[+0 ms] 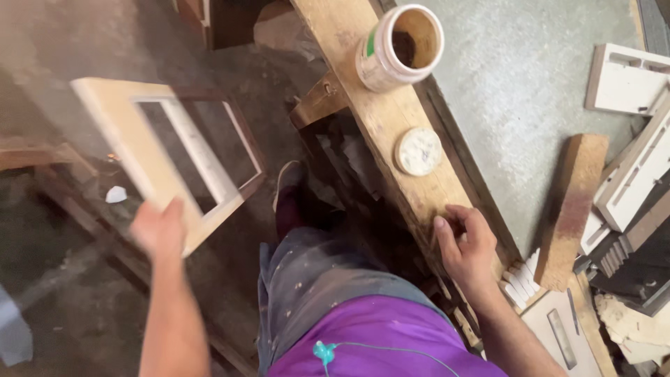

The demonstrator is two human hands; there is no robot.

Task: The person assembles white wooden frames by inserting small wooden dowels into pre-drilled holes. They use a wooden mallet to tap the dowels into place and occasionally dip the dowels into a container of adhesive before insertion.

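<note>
My left hand [160,230] grips the near corner of a pale wooden frame [125,139] with an open middle, held out over the dark floor on the left. My right hand [466,244] rests with curled fingers on the edge of a long wooden plank [391,119] that runs diagonally up the middle. On that plank stand an open white tub [399,47] with brown paste inside and, nearer to me, its round lid [418,151] lying flat. I wear a purple shirt and stained trousers.
A grey worktop [530,91] lies right of the plank. A wooden block [572,209] and several white and dark cut panels [635,167] are piled at the right. My shoe [287,181] stands on the dark floor; wooden rails cross the lower left.
</note>
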